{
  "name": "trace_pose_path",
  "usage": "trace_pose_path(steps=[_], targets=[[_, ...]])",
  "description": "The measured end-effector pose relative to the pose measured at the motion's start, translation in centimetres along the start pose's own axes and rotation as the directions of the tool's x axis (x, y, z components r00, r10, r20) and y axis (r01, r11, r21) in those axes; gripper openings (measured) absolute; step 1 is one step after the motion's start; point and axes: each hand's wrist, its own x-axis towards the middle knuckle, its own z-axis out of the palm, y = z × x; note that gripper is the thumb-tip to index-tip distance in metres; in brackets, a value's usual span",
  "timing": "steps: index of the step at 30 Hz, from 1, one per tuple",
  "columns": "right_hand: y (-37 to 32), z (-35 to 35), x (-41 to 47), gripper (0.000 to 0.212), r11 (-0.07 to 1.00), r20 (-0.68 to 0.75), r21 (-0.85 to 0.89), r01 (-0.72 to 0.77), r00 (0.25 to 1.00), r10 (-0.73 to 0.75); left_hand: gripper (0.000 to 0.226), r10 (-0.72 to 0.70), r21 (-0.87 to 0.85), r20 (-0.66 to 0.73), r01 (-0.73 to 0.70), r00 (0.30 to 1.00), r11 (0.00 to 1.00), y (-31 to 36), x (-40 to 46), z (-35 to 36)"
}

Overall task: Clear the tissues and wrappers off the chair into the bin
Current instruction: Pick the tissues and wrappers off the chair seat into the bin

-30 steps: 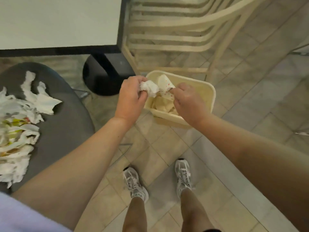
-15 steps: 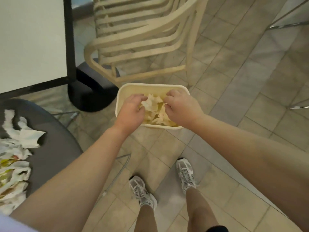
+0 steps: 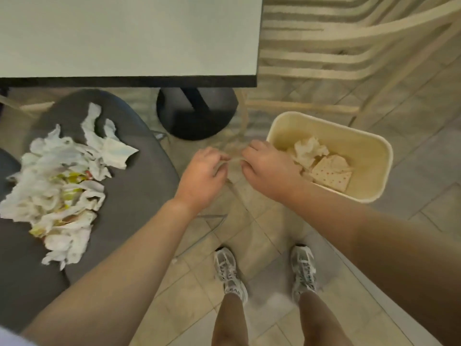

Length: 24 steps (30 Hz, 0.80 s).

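A pile of crumpled white tissues and yellow-printed wrappers (image 3: 59, 186) lies on the dark grey chair seat (image 3: 139, 196) at the left. The cream bin (image 3: 384, 156) stands on the floor at the right and holds crumpled tissues (image 3: 309, 151) and a dotted wrapper (image 3: 331, 171). My left hand (image 3: 202, 176) hovers over the floor between the chair and the bin, fingers loosely curled, with nothing in it. My right hand (image 3: 269, 171) is beside it at the bin's left rim, also empty.
A white table (image 3: 124, 33) with a black edge and a black round base (image 3: 197, 113) stands ahead. A cream slatted chair (image 3: 349, 46) sits behind the bin. My shoes (image 3: 303, 270) stand on the tiled floor below my hands.
Both hands carried tissues into the bin, let them go there, and have drawn back to the left out of the bin. The view has swung back toward the chair.
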Motion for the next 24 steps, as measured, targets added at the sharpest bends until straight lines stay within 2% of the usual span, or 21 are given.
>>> trace_pose_path(steps=[5, 10, 14, 19, 24], targets=[[-6.9, 3.9, 5.6, 0.028, 0.998, 0.105, -0.007, 0.059, 0.993, -0.058, 0.026, -0.164, 0.016, -0.040, 0.164, 0.986, 0.986, -9.3, -3.1, -4.5], [-12.6, 8.5, 10.8, 0.039, 0.997, 0.258, -0.017, 0.073, 0.964, -0.066, 0.028, -0.259, 0.036, -0.127, 0.266, 0.957, 0.963, -17.4, -5.5, -7.4], [-16.5, 13.2, 15.6, 0.050, 0.997, 0.349, -0.021, 0.076, 0.935, -0.064, 0.039, -0.332, 0.056, -0.189, 0.348, 0.924, 0.936, -24.3, -6.5, -9.7], [-19.5, 18.2, 20.4, 0.051, 0.974, 0.346, -0.108, 0.199, 0.926, -0.151, 0.054, -0.326, 0.155, -0.130, 0.344, 0.936, 0.926, -30.9, -4.1, -12.5], [-20.6, 22.2, 23.2, 0.070, 0.962, 0.374, -0.168, 0.216, 0.917, -0.141, 0.053, -0.284, 0.201, -0.172, 0.316, 0.943, 0.927, -35.3, 1.4, -14.5]])
